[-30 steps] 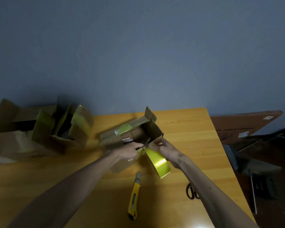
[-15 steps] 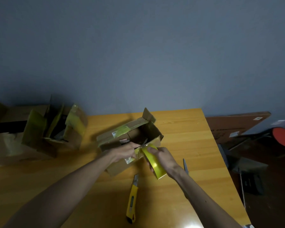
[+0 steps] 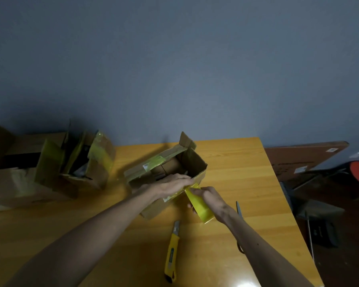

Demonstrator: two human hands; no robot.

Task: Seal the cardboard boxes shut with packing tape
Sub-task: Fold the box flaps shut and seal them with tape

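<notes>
Blue-grey wall, yellow wooden table, brown board leaning at right, dim light

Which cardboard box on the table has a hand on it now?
The middle open box: the left hand rests on it, the right hand holds tape beside it. The left boxes are untouched.

Open box stood at frame centre with flaps raised. Its near rim was taken up by the left hand, laid flat, and the right hand gripping the tape roll. Utility knife lay at lower centre. Scissors lay partly under the right forearm. A cluster of boxes blocked the left edge. Table was bare right of the open box and in a strip between it and the cluster.
</notes>
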